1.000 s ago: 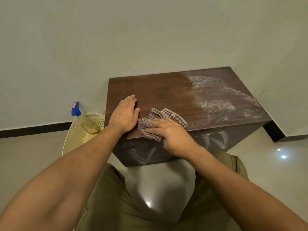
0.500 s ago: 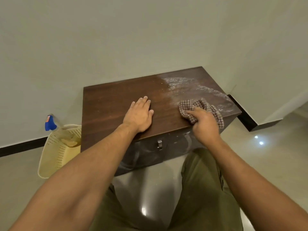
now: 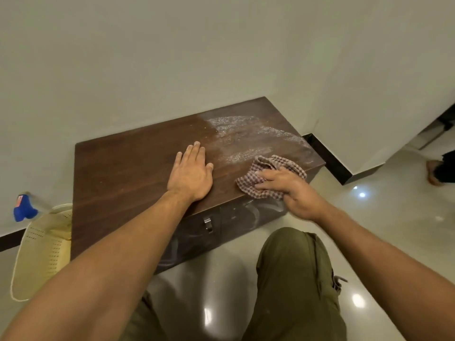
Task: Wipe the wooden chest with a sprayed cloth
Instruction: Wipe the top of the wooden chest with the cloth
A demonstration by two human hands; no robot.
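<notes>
Cloth (image 3: pixel 250 181), crumpled and red-checked, is gripped by right hand (image 3: pixel 296 193) on dark brown wooden chest (image 3: pixel 123 173); left hand (image 3: pixel 190 175) lies flat, released.

Pale walls (image 3: pixel 147 57) meet in a corner toward 2 o'clock, edged by dark skirting (image 3: pixel 330 163). The glossy cream floor (image 3: pixel 394 230) shows light spots at 4 o'clock. A perforated basket (image 3: pixel 44 254) stands at 9 o'clock. At 3 o'clock is possibly a doorway (image 3: pixel 438 136).

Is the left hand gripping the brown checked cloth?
No, the left hand lies flat on the dark wooden chest; the right hand holds the brown checked cloth.
</notes>
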